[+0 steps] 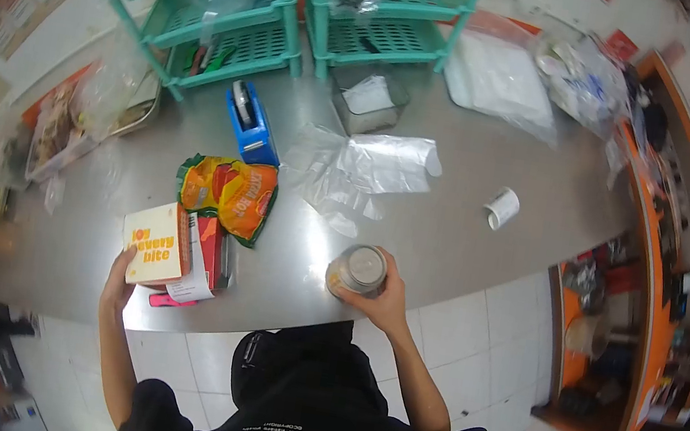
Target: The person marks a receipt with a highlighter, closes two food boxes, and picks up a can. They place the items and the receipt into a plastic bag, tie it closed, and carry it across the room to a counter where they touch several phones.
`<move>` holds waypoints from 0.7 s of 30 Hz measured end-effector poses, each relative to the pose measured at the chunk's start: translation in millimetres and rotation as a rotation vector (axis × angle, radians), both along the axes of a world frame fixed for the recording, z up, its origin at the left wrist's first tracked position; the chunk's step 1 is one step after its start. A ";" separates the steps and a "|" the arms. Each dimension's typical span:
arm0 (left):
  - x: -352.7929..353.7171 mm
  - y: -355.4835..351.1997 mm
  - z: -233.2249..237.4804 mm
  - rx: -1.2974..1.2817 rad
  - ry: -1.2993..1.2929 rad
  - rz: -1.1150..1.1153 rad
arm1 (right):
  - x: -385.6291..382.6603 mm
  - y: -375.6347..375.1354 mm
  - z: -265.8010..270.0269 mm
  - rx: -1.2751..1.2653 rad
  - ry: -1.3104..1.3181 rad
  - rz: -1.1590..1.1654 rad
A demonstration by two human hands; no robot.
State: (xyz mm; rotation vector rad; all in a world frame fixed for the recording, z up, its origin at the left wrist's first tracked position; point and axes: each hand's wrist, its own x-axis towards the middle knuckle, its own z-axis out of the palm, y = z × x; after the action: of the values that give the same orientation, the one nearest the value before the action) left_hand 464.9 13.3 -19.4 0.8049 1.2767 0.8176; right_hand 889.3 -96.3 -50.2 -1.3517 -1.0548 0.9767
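Forearms stretch out bare from our dark shirt onto the brushed steel counter (450,231), well apart from each other. Our left hand (120,278) is raised at the counter's near edge, its fingers curled shut on the lower left corner of a flat cream cardboard box with orange lettering (155,242). That box lies tilted on a stack of red packets (211,249) and a white paper slip (194,282). Just beyond the stack we see a crinkled orange and yellow foil snack bag (228,194), and farther back a blue rectangular box (251,126) stands below the teal plastic racks (239,30). Clear, wrinkled plastic bags (375,166) sprawl in the middle. Our right hand (386,297), wrist bent inward, wraps fingers and thumb tight about the side of a round tin with a silvery lid (359,269), which stands upright near the counter's front edge. Farther right, apart, a small white cup (502,209) lies on its side.
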 end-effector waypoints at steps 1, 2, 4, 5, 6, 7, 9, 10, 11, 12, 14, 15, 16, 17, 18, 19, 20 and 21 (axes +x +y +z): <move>0.2 2.5 -3.2 -0.007 0.011 0.008 | 7.0 1.7 -2.6 -0.017 0.029 0.028; -1.4 2.7 -3.1 -0.016 0.029 0.010 | 10.9 2.4 -4.0 -0.038 0.065 0.049; 8.5 4.0 0.5 -0.020 0.067 0.012 | 14.5 6.4 -12.4 -0.017 0.093 0.055; 16.2 6.2 3.8 -0.024 0.081 0.007 | 14.8 8.7 -11.3 -0.017 0.121 0.069; 24.9 7.5 10.2 -0.052 0.106 -0.020 | 13.8 10.7 -8.3 -0.021 0.149 0.080; 35.2 8.4 15.6 -0.052 0.126 -0.019 | 13.8 13.1 -5.1 -0.026 0.175 0.088; 52.6 7.9 19.5 -0.050 0.161 -0.029 | 12.8 17.9 0.9 -0.021 0.170 0.104; 60.1 4.8 18.3 -0.051 0.163 -0.029 | 14.2 19.0 2.5 -0.021 0.168 0.107; 67.5 2.3 16.3 -0.050 0.161 -0.035 | 16.2 19.9 3.0 -0.015 0.158 0.110; 75.8 1.7 15.2 -0.051 0.157 -0.051 | 18.6 19.8 4.7 -0.010 0.143 0.102; 101.3 -3.4 16.1 -0.064 0.117 -0.072 | 31.5 16.3 4.2 0.008 0.056 0.058; 116.0 -6.8 14.9 -0.069 0.092 -0.083 | 39.6 13.5 5.1 0.010 0.054 0.023; 125.8 -6.7 18.1 -0.063 0.091 -0.095 | 41.0 13.1 12.1 0.014 0.058 -0.013; 142.0 -11.9 16.3 -0.058 0.091 -0.090 | 51.8 12.0 13.3 0.018 0.064 -0.032; 156.9 -17.4 14.2 -0.049 0.095 -0.078 | 64.8 9.0 10.8 0.032 0.039 -0.057; 170.7 -22.5 11.6 -0.038 0.090 -0.072 | 77.8 6.6 12.6 0.022 0.013 -0.080; 184.7 -27.6 8.7 -0.027 0.087 -0.063 | 92.0 4.4 14.9 0.014 -0.010 -0.100; 198.9 -32.2 6.3 -0.013 0.085 -0.050 | 106.6 2.9 17.2 0.007 -0.032 -0.116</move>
State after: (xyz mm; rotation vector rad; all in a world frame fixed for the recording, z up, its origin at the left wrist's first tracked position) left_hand 663.7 -18.9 -13.1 0.8653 1.3302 0.7405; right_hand 995.9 -93.4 -33.0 -1.4116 -0.9912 0.8673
